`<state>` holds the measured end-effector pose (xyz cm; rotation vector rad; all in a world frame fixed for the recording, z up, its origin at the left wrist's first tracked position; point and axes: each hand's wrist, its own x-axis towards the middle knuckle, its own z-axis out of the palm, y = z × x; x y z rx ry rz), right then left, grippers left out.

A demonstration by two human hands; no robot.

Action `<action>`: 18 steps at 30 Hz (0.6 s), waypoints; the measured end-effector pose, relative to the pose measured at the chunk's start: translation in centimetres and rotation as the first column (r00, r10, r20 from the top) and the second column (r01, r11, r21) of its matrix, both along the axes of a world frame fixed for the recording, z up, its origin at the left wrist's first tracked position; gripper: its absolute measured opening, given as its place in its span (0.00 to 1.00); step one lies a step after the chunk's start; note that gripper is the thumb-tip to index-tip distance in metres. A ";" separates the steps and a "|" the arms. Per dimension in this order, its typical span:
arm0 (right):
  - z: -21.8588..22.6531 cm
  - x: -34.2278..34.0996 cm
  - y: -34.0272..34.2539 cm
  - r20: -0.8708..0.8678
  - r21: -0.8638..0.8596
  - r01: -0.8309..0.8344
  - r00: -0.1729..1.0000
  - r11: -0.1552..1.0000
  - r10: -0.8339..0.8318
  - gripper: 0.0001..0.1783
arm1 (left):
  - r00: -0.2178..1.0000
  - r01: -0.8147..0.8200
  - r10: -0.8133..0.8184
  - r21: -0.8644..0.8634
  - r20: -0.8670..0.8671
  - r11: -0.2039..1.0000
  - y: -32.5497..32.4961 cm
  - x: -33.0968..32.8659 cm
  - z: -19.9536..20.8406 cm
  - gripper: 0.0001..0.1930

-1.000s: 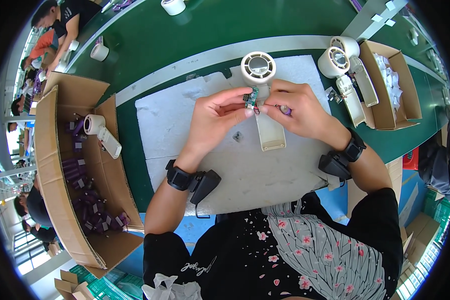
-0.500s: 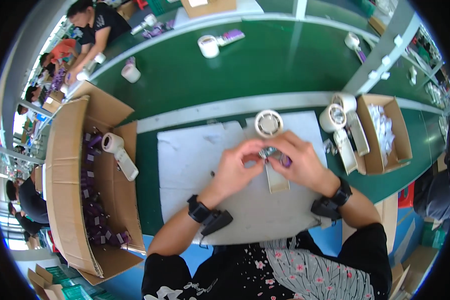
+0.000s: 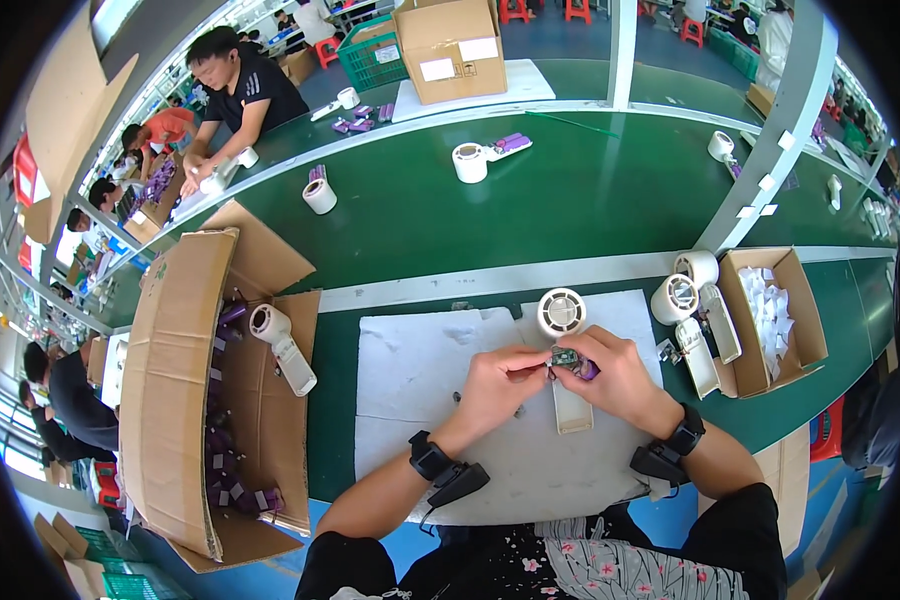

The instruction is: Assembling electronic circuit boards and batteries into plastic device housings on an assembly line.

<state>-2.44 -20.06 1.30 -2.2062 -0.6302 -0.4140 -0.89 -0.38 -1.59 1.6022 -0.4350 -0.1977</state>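
Note:
My left hand [image 3: 502,390] and my right hand [image 3: 620,382] are together over the mat, fingers pinched around a small green circuit board [image 3: 566,357]. A purple battery [image 3: 589,370] shows beneath my right fingers, next to the board. My left fingertips close at the board's left edge; any thin wire there is too small to make out. Right behind and below my hands lies an opened white fan housing [image 3: 561,312], its round grille away from me and its hollow handle [image 3: 572,412] toward me.
A grey-white mat [image 3: 420,350] covers the bench here. At left stands a large carton [image 3: 175,400] of purple batteries, a white fan housing [image 3: 292,362] on its flap. At right are more housings [image 3: 697,355] and a box [image 3: 825,340] of white pieces. A person [image 3: 240,95] works across the bench.
The view has tilted up and shifted, so the bench sits lower in the picture. My fingers have shifted around the board, and its green face now shows more plainly.

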 end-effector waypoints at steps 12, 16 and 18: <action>-0.6 0.1 0.4 0.011 0.045 -0.011 1.000 0.999 0.010 0.16 | 0.997 -0.005 -0.004 0.125 0.076 0.992 0.2 0.1 0.3 0.12; -0.7 -0.2 0.7 0.007 0.067 0.005 1.000 0.998 -0.006 0.16 | 0.997 -0.013 0.004 0.126 0.075 0.992 0.3 -0.3 0.9 0.11; -0.7 -0.6 0.9 -0.008 0.098 0.015 1.000 0.995 -0.014 0.16 | 0.998 -0.012 0.003 0.128 0.067 0.992 0.4 -0.7 0.8 0.11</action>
